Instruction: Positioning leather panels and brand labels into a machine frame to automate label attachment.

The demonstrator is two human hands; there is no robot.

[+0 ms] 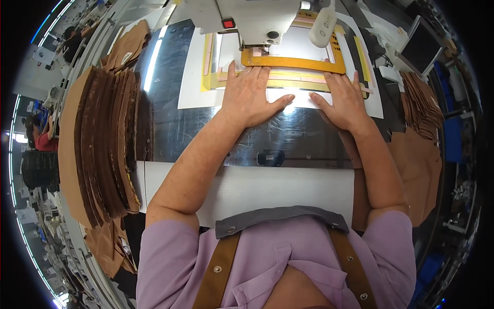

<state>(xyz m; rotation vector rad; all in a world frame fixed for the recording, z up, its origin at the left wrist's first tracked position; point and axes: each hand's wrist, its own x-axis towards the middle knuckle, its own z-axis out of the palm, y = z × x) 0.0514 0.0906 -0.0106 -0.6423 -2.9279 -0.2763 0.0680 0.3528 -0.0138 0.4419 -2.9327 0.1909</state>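
Note:
Both my hands lie palm down with spread fingers beneath the head of a sewing machine. My left hand rests on the near left part of a white sheet, fingertips at a yellow-edged template. My right hand rests at the near right of that sheet. The fingertips of both hands reach the near edge of an orange frame, which sits under the needle area. Around it shows a larger template with yellow and pink strips. Neither hand grips anything; whether the fingertips press on the frame, I cannot tell.
A tall stack of brown leather pieces stands left of the shiny metal table. More brown pieces lie at the right, near a dark screen. A white handheld device hangs beside the machine head. People work far left.

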